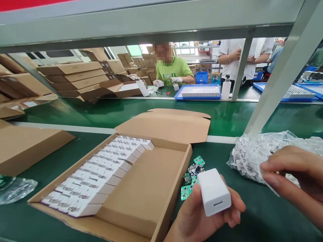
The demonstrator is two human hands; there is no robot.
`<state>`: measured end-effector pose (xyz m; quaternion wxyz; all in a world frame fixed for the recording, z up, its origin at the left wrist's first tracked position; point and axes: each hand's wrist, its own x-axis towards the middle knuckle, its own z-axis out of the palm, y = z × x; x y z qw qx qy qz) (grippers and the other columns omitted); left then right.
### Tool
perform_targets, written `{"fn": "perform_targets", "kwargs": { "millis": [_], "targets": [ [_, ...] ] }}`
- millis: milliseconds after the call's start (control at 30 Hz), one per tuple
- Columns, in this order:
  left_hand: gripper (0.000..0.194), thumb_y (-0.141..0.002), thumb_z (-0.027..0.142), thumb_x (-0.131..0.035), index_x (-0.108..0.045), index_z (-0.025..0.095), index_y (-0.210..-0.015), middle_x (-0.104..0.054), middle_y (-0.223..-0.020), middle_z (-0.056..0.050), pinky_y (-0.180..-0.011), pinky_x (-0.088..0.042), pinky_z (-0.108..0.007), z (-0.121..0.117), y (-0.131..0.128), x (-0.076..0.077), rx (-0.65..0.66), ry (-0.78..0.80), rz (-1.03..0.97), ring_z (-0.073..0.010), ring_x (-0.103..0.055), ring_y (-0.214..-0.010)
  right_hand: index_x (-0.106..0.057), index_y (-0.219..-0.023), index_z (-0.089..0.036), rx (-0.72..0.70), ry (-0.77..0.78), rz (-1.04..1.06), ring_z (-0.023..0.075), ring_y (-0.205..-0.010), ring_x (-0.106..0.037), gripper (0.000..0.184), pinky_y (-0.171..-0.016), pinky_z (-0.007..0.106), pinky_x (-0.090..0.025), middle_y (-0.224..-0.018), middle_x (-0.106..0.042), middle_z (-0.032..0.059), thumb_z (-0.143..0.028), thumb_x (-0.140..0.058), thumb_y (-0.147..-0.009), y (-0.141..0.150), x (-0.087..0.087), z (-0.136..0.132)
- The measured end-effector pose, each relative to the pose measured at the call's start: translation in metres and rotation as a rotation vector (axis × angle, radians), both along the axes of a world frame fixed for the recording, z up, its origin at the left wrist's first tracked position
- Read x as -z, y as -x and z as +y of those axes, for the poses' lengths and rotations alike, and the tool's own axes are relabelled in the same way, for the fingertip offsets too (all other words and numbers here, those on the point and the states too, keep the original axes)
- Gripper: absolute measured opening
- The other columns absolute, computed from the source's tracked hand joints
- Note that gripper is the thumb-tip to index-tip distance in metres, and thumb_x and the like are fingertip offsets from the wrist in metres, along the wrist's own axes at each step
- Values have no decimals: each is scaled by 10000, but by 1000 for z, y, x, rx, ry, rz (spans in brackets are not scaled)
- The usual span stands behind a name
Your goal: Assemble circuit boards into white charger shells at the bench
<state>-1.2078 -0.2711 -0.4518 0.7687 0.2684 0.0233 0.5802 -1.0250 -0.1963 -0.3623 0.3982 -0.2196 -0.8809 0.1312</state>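
Near the front right, my left hand [195, 216] is closed around a white charger housing [214, 193], whose end with a narrow slot faces me. My right hand [297, 171] pinches a thin, flat white piece [272, 188] between thumb and fingers, in front of a clear plastic bag [249, 158] filled with small white parts. Green circuit boards [186, 192] lie in a loose pile just behind my left hand. To its left stands an open cardboard box [148, 181], with rows of white charger housings [98, 174] along its left side.
A closed cardboard box [32, 148] and a crumpled clear plastic item [17, 190] are at left. Metal frame posts [275, 70] cross the view. Beyond the green belt [227, 117], a person in a green shirt [174, 70] works behind a blue tray [178, 95].
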Motion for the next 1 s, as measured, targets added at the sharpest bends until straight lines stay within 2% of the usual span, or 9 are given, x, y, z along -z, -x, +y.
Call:
{"fn": "perform_targets", "kwargs": {
  "millis": [100,200,267,333,467,600,733,867,1000],
  "targets": [
    [414,-792,555,-687,-671,198,-1001,-679,-857,-46,-657,-454,-193,0,2,-3,-198,45,238,-117,-603,-705,-585,-873,-260,-103,142,-284,102,-651,-579,107,-553,218,-431,-774,-618,-34,-176,-539,-922,10,12,14],
    [335,-740,336,-792,-628,249,-1019,-642,-901,-4,-698,-465,-207,2,3,-4,-648,65,731,-125,-592,-766,-587,-810,-222,-204,331,-623,127,-713,-587,139,-623,241,-429,-793,-631,-26,-134,-529,-901,23,33,35],
    [345,-737,219,-776,-615,275,-1037,-626,-956,4,-739,-474,-221,5,4,-4,-921,-67,1050,-137,-591,-836,-590,-795,-199,-174,399,-756,154,-753,-591,134,-662,267,-430,-809,-638,-3,-127,-531,-891,29,43,44],
    [368,-750,155,-736,-594,288,-1063,-626,-1010,-4,-783,-492,-243,8,4,-3,-1092,-258,1247,-156,-604,-921,-595,-792,-188,-111,405,-784,167,-762,-591,132,-667,279,-423,-808,-639,12,-131,-527,-891,31,45,46],
    [400,-766,117,-707,-523,248,-1096,-611,-1213,-83,-885,-529,-318,10,4,2,-1257,-396,1415,-204,-621,-1094,-611,-857,-208,4,308,-439,128,-722,-581,133,-628,242,-414,-821,-642,-10,-196,-502,-933,23,24,28],
    [363,-810,113,-668,-478,215,-1102,-666,-1104,-105,-842,-568,-346,13,4,10,-1510,-473,1528,-203,-669,-1020,-600,-852,-229,-40,204,-137,65,-669,-562,127,-596,165,-403,-778,-617,-54,-140,-533,-911,22,9,2],
    [315,-825,102,-637,-495,181,-1095,-675,-1033,-119,-780,-582,-341,18,8,15,-1726,-656,1675,-206,-681,-942,-629,-826,-190,-9,172,-113,71,-617,-566,178,-554,177,-396,-722,-618,-36,-62,-518,-879,38,21,-9],
    [346,-852,92,-606,-480,195,-1158,-666,-1080,-130,-801,-579,-355,20,12,18,-1748,-673,1737,-215,-672,-1005,-658,-823,-157,97,128,-11,99,-582,-562,167,-522,207,-408,-697,-623,0,-102,-515,-887,54,35,-11],
    [412,-855,74,-613,-459,214,-1211,-664,-1129,-136,-852,-573,-379,22,15,20,-1764,-686,1725,-227,-653,-1091,-665,-786,-176,94,318,143,87,-550,-558,139,-505,182,-435,-664,-640,-15,-127,-551,-849,62,39,-12]
  ]
}}
